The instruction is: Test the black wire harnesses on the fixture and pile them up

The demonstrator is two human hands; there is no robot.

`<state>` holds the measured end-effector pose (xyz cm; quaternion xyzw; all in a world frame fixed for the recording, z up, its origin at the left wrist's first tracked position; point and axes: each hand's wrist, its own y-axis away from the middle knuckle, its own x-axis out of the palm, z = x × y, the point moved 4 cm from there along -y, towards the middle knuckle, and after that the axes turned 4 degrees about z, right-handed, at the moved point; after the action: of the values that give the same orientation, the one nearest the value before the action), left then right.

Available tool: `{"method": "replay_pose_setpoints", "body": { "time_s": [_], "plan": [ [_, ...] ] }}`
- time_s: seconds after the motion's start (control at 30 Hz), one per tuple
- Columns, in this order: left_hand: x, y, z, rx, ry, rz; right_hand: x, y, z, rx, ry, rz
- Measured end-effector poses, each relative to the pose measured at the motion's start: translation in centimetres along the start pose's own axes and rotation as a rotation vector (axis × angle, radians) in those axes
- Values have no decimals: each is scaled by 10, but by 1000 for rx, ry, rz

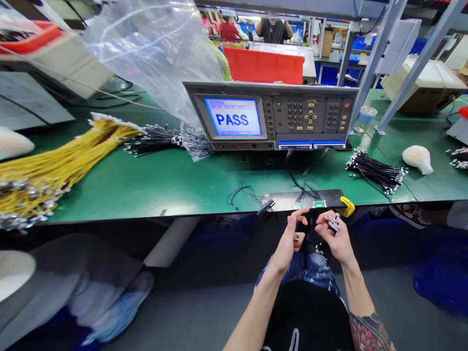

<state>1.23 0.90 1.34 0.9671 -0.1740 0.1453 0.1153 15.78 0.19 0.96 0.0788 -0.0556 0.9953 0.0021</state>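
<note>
Just below the table's front edge are both my hands. My left hand has its fingers curled, with a small dark and metallic item at the fingertips, too small to name. My right hand is closed around several small white connectors. Right in front of my hands, a dark fixture bar on the table edge carries two small green boards. Black wires run from them up to the tester, whose screen reads PASS. A yellow clamp sits at the bar's right end.
Yellow cable bundles spread over the left of the green table. Black cable bundles lie right of the tester, near a white netted object. A loose black cable lies left of the bar. Other people are nearby.
</note>
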Motion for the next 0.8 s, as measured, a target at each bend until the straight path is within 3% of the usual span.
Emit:
{"method": "replay_pose_setpoints", "body": {
  "time_s": [0.13, 0.3, 0.8],
  "plan": [
    [2, 1, 1, -25, -62, 1, 18, 2, 0, 14, 145, 205],
    [-1, 1, 6, -60, -70, -33, 24, 2, -8, -14, 140, 237],
    [3, -3, -2, -90, -38, 123, 16, 3, -6, -234, 105, -254]
  ]
}}
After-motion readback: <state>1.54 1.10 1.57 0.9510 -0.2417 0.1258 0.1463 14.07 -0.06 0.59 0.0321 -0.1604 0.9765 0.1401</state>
